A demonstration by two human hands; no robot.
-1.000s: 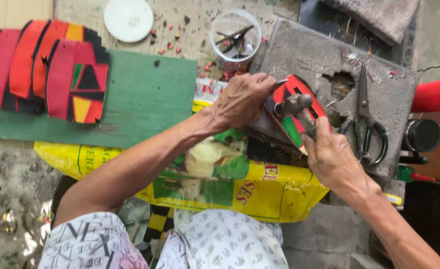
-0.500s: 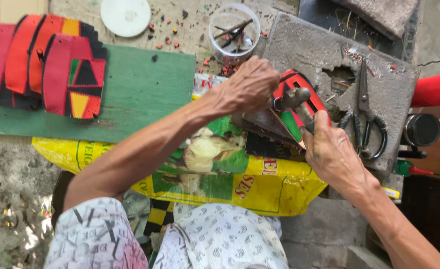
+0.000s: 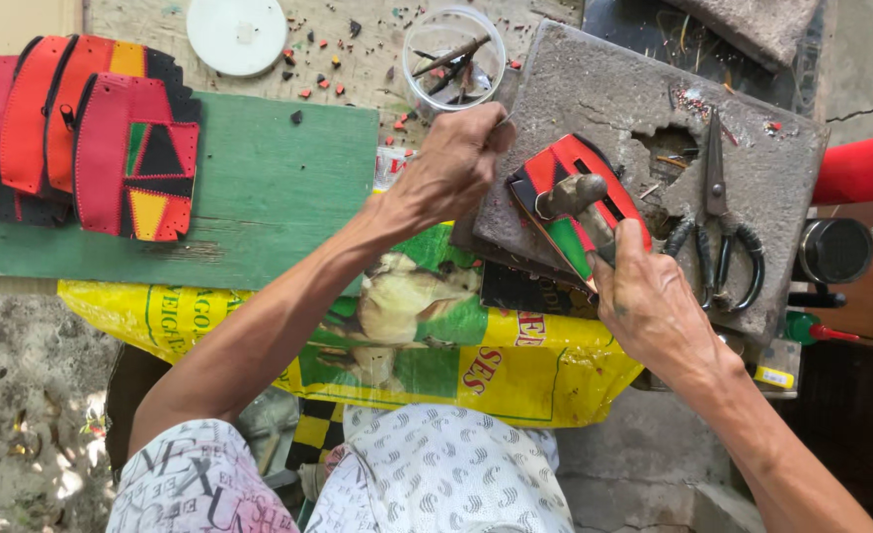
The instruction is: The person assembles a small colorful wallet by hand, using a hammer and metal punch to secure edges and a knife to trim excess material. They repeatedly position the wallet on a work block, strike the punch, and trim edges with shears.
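Far left, a stack of red, orange and black leather pieces (image 3: 81, 138) lies on the green board (image 3: 278, 188), its left end cut off by the frame. Above the board, a white lid (image 3: 236, 33) sits on the tabletop (image 3: 357, 59) among tiny coloured scraps. Next, a clear round tub (image 3: 453, 57) holds dark bits I can't make out.

My left hand (image 3: 456, 163) hovers just below that tub, fingers pinched together in a tight grip on something thin; it is too small to tell what. Beneath my forearms a yellow and green printed sack (image 3: 407, 345) drapes over my lap.

Then the grey stone slab (image 3: 634, 109), pitted in the middle. On it lies the red, black and green leather piece (image 3: 580, 197), near the slab's front edge. My right hand (image 3: 654, 306) closes its grip around a hammer handle; the metal hammer head (image 3: 570, 192) rests on the leather, the handle mostly hidden by my fingers.

Right of that, black-handled scissors (image 3: 718, 227) lie on the slab. At the far edge, a dark round can (image 3: 836, 250) and a red cylinder (image 3: 866, 166), cut off.
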